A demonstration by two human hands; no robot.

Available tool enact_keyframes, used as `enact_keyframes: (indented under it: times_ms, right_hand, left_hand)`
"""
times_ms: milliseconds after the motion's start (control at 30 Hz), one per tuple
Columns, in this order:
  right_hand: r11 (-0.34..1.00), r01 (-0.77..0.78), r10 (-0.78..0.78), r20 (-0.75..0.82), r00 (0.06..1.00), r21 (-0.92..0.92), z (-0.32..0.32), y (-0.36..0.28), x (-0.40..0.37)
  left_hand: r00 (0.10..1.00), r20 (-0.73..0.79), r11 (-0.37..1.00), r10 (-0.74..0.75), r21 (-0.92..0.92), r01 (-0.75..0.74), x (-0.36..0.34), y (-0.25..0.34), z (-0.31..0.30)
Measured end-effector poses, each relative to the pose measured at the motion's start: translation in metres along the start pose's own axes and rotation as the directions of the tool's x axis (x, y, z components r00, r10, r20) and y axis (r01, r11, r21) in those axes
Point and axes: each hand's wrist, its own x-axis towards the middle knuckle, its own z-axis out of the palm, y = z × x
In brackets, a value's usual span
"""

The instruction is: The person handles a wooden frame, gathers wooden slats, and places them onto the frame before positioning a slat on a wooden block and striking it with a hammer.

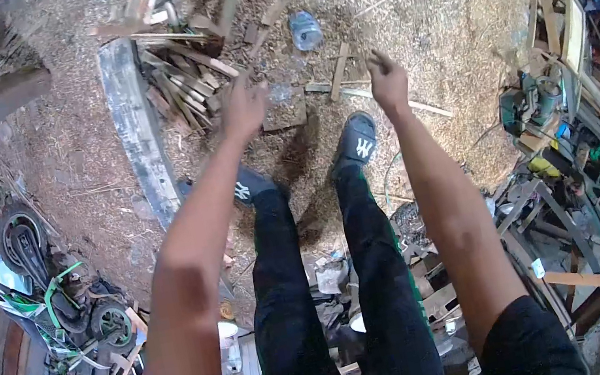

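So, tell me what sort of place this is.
Probably a rough woodworking yard: sawdust-strewn ground, a pile of wood strips and a long plank beside it.

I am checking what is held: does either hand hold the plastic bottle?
No, the plastic bottle lies on the sawdust floor, apart from the left hand and the right hand.

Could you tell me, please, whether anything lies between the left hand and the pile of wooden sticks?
Nothing visible does. The left hand hangs just beside the pile of wooden sticks, with only sawdust floor between them; the plastic bottle lies farther off.
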Motion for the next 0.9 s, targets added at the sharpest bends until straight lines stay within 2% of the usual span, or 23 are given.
enact_keyframes:
  times_ms: [67, 100, 133, 167, 200, 233, 267, 300, 367, 400, 433, 467, 533, 567, 633, 700, 733, 767, 800, 867, 900]
  right_hand:
    - [0.999, 0.039, -0.039, 0.017, 0.999, 0.004, -0.001, 0.035, 0.031]
    - [0.993, 0.113, -0.114, 0.003, 0.994, 0.030, 0.004, 0.058, 0.048]
    - [0.995, 0.092, -0.093, 0.009, 0.996, 0.027, 0.005, 0.067, 0.057]
    - [0.987, 0.156, -0.152, 0.094, 0.984, -0.040, 0.004, 0.060, 0.068]
    - [0.974, 0.199, -0.177, 0.190, 0.966, -0.105, 0.004, 0.082, 0.068]
    - [0.978, 0.178, -0.154, 0.195, 0.969, -0.111, 0.007, 0.090, 0.065]
    - [0.969, 0.119, -0.066, 0.239, 0.969, -0.215, 0.011, 0.098, 0.062]
    - [0.946, 0.068, 0.021, 0.272, 0.962, -0.317, 0.015, 0.108, 0.060]
    - [0.935, 0.090, 0.025, 0.318, 0.948, -0.342, 0.028, 0.122, 0.047]
    - [0.923, 0.129, 0.014, 0.365, 0.931, -0.363, 0.034, 0.127, 0.039]
    - [0.896, 0.165, -0.008, 0.356, 0.934, -0.413, 0.038, 0.131, 0.031]
    - [0.902, 0.151, 0.004, 0.357, 0.934, -0.405, 0.044, 0.132, 0.026]
    - [0.898, 0.229, -0.132, 0.265, 0.955, -0.377, 0.059, 0.140, 0.022]
    - [0.887, 0.198, -0.103, 0.240, 0.965, -0.418, 0.064, 0.143, 0.019]
    - [0.865, 0.216, -0.123, 0.225, 0.966, -0.453, 0.068, 0.139, 0.013]
    - [0.839, 0.237, -0.152, 0.208, 0.966, -0.490, 0.069, 0.130, 0.007]
    - [0.836, 0.187, -0.085, 0.215, 0.973, -0.516, 0.069, 0.125, 0.005]
    - [0.829, 0.139, -0.019, 0.221, 0.975, -0.541, 0.069, 0.119, 0.005]
    - [0.832, 0.143, -0.026, 0.220, 0.975, -0.536, 0.070, 0.117, 0.007]
    - [0.844, 0.024, 0.133, 0.253, 0.958, -0.535, 0.072, 0.117, 0.011]
    - [0.846, 0.029, 0.127, 0.255, 0.959, -0.533, 0.075, 0.125, 0.014]
  left_hand:
    - [0.999, 0.033, 0.998, -0.030, 0.052, 0.028, 0.026, 0.008, 0.015]
    - [0.998, 0.043, 0.994, -0.054, 0.097, 0.050, 0.040, 0.006, 0.028]
    - [0.994, -0.018, 0.988, 0.107, 0.114, -0.104, 0.060, -0.011, 0.045]
    - [0.961, -0.077, 0.958, 0.265, 0.137, -0.253, 0.081, -0.031, 0.061]
    - [0.951, -0.127, 0.942, 0.281, 0.228, -0.248, 0.101, -0.044, 0.088]
    - [0.929, -0.192, 0.915, 0.318, 0.320, -0.247, 0.121, -0.043, 0.091]
    - [0.935, -0.174, 0.917, 0.309, 0.316, -0.244, 0.127, -0.051, 0.101]
    - [0.910, -0.226, 0.888, 0.348, 0.389, -0.243, 0.131, -0.054, 0.107]
    - [0.883, -0.261, 0.852, 0.390, 0.466, -0.239, 0.138, -0.054, 0.117]
    - [0.960, -0.222, 0.922, 0.171, 0.380, -0.076, 0.138, -0.039, 0.115]
    - [0.985, -0.160, 0.947, -0.057, 0.305, 0.104, 0.138, -0.038, 0.118]
    - [0.987, -0.149, 0.943, -0.058, 0.318, 0.103, 0.136, -0.036, 0.119]
    - [0.981, -0.188, 0.901, 0.047, 0.432, 0.040, 0.137, -0.041, 0.121]
    - [0.982, -0.184, 0.897, 0.049, 0.441, 0.038, 0.137, -0.043, 0.119]
    - [0.992, -0.103, 0.956, -0.072, 0.276, 0.098, 0.132, -0.040, 0.111]
    - [0.991, -0.126, 0.962, -0.046, 0.263, 0.078, 0.125, -0.038, 0.106]
    - [0.989, -0.148, 0.968, -0.025, 0.245, 0.061, 0.121, -0.039, 0.106]
    - [0.985, -0.164, 0.948, 0.048, 0.318, 0.006, 0.118, -0.041, 0.104]
    - [0.984, -0.170, 0.947, 0.053, 0.322, 0.005, 0.115, -0.041, 0.102]
    - [0.987, -0.160, 0.987, -0.011, 0.156, 0.037, 0.109, -0.043, 0.103]
    - [0.986, -0.142, 0.995, -0.082, 0.036, 0.088, 0.109, -0.054, 0.110]
